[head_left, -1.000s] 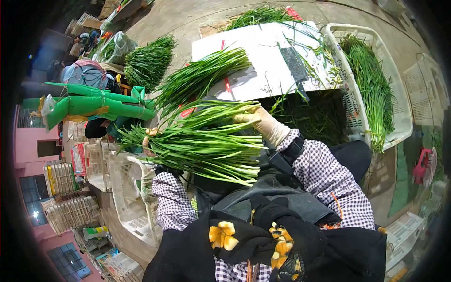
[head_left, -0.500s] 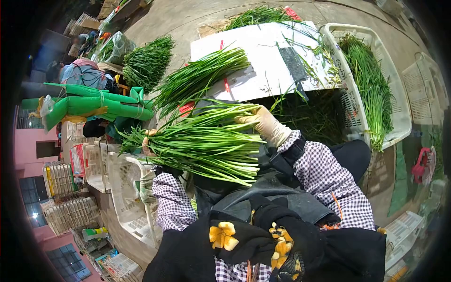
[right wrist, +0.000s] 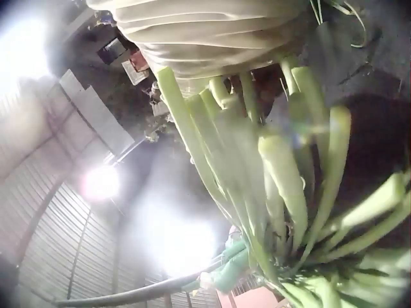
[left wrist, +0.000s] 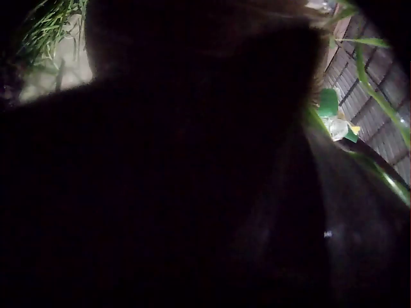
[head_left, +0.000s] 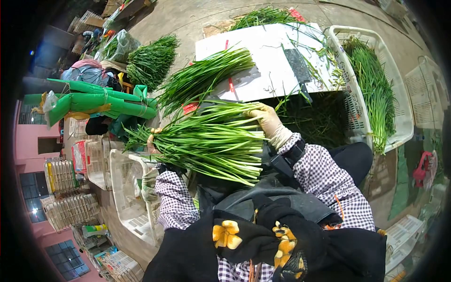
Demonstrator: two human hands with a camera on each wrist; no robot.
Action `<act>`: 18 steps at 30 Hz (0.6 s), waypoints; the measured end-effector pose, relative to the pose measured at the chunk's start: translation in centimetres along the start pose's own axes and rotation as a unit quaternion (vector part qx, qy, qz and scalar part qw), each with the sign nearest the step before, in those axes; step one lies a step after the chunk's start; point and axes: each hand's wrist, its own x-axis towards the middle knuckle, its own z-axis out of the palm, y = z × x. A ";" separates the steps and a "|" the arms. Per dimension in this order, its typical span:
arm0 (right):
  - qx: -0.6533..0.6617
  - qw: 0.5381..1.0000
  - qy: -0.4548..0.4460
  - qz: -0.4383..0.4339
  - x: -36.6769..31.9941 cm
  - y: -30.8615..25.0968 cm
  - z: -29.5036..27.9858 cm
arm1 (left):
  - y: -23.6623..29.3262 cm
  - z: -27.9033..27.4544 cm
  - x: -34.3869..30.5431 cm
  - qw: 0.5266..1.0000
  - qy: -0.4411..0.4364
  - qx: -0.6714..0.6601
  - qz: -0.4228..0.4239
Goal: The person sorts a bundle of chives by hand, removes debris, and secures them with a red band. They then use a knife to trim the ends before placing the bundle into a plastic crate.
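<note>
A large loose bunch of garlic chives (head_left: 206, 148) lies across the lap, pale cut ends to the right and green leaf tips to the left. The left hand (head_left: 152, 143) grips it near the leafy end; most of that hand is hidden behind the leaves. At the upper right of the bunch, the gloved right hand (head_left: 268, 121) pinches some stems close to their cut ends. In the right wrist view, the cream glove (right wrist: 212, 32) is above the fanned-out chive stems (right wrist: 282, 167). The left wrist view is mostly dark.
Another chive bunch (head_left: 206, 73) lies on a white board (head_left: 270, 70) ahead, with loose scraps at the board's right. A white crate (head_left: 404, 113) of chives stands at right, another crate (head_left: 124, 188) at left. More chives (head_left: 152, 61) are heaped on the floor.
Both hands keep their hold on the chive bunch. The head view has shifted slightly, and the right hand's fingers have moved a little along the upper stems.
</note>
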 end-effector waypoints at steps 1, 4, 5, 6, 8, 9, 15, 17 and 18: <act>-0.060 0.998 0.026 -0.023 0.3 0.0 -0.4 | 0.5 -1.5 0.2 1.000 -0.006 0.015 0.012; -0.189 0.976 0.055 -0.096 1.0 0.1 -2.0 | 1.4 -3.7 0.3 0.998 0.005 0.048 0.036; -0.313 0.936 0.077 -0.139 0.5 -0.4 -2.1 | 2.0 -4.5 0.4 0.999 0.009 0.043 0.016; -0.432 0.879 0.097 -0.180 0.1 -0.9 -2.2 | 2.4 -5.4 0.4 0.999 0.013 0.038 -0.003; -0.457 0.863 0.109 -0.184 -0.2 -1.4 -3.1 | 1.4 -3.5 0.0 0.998 0.032 0.049 0.004; -0.520 0.817 0.123 -0.218 -0.7 -2.3 -3.5 | 1.0 -2.8 0.0 0.998 0.044 0.044 0.006; -0.811 0.574 0.109 -0.040 -2.0 -6.1 -9.8 | 1.5 -5.1 0.0 0.994 0.087 0.052 0.031; -0.848 0.515 0.123 -0.019 -3.2 -7.8 -8.9 | 1.1 -4.3 0.0 0.994 0.086 0.051 0.031; -0.797 0.586 0.118 -0.084 -3.5 -8.6 -7.8 | 0.9 -3.9 0.0 0.994 0.087 0.052 0.031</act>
